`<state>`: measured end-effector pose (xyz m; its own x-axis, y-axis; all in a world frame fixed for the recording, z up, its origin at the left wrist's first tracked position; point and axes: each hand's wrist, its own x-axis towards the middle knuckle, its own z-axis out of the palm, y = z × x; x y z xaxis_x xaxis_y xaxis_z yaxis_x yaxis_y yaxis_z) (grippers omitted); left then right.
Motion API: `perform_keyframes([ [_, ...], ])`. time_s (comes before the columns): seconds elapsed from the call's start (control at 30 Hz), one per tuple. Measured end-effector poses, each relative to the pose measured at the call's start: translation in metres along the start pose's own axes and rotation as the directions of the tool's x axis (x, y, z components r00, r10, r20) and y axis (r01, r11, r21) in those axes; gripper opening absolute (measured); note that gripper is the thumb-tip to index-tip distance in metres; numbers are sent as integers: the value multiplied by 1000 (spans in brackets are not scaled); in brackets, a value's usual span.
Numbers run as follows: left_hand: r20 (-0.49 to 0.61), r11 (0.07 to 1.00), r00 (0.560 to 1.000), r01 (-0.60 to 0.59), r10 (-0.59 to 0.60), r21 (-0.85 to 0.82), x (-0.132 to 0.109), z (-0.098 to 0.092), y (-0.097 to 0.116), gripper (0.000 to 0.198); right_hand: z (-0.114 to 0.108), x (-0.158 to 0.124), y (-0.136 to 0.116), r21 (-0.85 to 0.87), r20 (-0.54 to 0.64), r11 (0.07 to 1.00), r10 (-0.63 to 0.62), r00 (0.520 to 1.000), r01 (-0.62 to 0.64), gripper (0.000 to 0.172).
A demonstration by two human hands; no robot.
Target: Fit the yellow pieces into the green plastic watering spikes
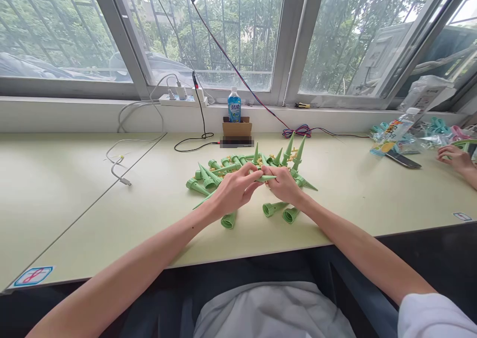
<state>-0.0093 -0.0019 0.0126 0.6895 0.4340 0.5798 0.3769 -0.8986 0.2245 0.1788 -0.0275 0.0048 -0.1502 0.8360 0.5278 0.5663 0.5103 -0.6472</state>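
Note:
My left hand (pixel 238 185) and my right hand (pixel 283 183) meet over the middle of the table, fingers closed around a green plastic watering spike (pixel 267 178). Its tapered tip shows between them; my fingers hide the other end. Around and behind my hands lies a pile of similar green spikes (pixel 208 179), some with yellow parts among them, a few standing points up. Nearer to me, a loose spike (pixel 228 220) lies below my left hand. Two more, one being the spike (pixel 289 215), lie below my right hand with threaded open ends toward me.
Behind the pile, a blue bottle (pixel 234 105) stands by a cardboard box (pixel 237 127). A white cable (pixel 118 171) lies at left, below a power strip (pixel 183 99). At right are a drink bottle (pixel 394 131), a phone (pixel 403 159) and another person's hand (pixel 457 158).

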Motion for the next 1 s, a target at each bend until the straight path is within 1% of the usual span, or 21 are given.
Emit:
perform_keyframes([
  [0.1,-45,999,999,27,-28,-27,2,1,0,25,0,1,-2,62,-25,998,31,999,-29,50],
  [0.2,-94,994,992,83,-90,-78,4,2,0,25,1,1,-3,115,-38,992,48,998,-43,50],
  [0.37,-123,972,972,180,-198,-150,8,0,1,22,1,0,-2,139,-11,989,41,999,-39,46],
  [0.47,-129,948,952,252,-279,-193,10,0,3,20,2,0,0,132,6,991,35,999,-36,44],
  [0.57,-129,904,915,340,-381,-259,12,-1,6,23,2,0,1,117,-10,993,28,1000,-26,43],
  [0.63,-76,846,887,405,-456,-346,13,-3,8,29,2,0,0,99,-32,995,22,999,-18,43],
  [0.67,-28,802,871,438,-490,-405,13,-4,9,32,1,0,0,88,-42,996,18,999,-14,42],
  [0.73,84,687,835,500,-543,-528,14,-6,11,37,1,-1,0,69,-57,998,12,998,-8,42],
  [0.8,170,572,806,534,-567,-623,14,-8,13,42,0,-1,-1,58,-66,998,9,998,-5,42],
  [0.87,219,482,784,548,-580,-684,15,-8,13,44,-1,0,-1,54,-77,999,6,997,-2,42],
  [1.0,317,316,741,575,-593,-755,17,-9,13,38,-2,0,-1,47,-99,999,7,995,-2,41],
])
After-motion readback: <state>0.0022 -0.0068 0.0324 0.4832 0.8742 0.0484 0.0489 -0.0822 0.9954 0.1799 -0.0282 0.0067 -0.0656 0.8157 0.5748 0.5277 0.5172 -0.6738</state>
